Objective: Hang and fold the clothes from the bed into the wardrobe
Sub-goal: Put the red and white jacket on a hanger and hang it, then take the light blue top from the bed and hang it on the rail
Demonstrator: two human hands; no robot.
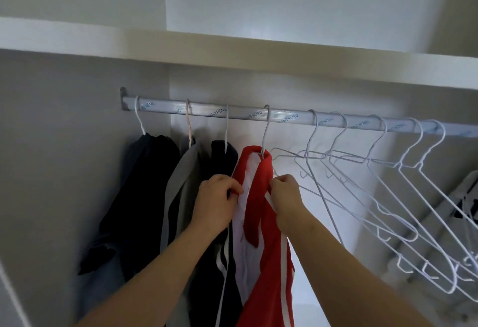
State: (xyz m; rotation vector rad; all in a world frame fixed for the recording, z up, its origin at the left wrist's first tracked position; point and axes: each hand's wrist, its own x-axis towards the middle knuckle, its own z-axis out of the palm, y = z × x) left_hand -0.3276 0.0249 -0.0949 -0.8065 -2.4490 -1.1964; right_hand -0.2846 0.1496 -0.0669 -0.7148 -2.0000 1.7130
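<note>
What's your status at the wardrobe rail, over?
Left hand and right hand both pinching the red garment. It hangs from the rail. Empty hangers close beside right hand.

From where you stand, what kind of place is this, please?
Probably the inside of a white wardrobe: a silver metal hanging rail under a white shelf carries empty white wire hangers and hung clothes, among them a red garment with white stripes.

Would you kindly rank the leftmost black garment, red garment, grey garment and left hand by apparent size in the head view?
Leftmost black garment and red garment: too alike to rank; the red one is cut off below.
Then the grey garment, partly hidden.
Smallest: left hand.
</note>
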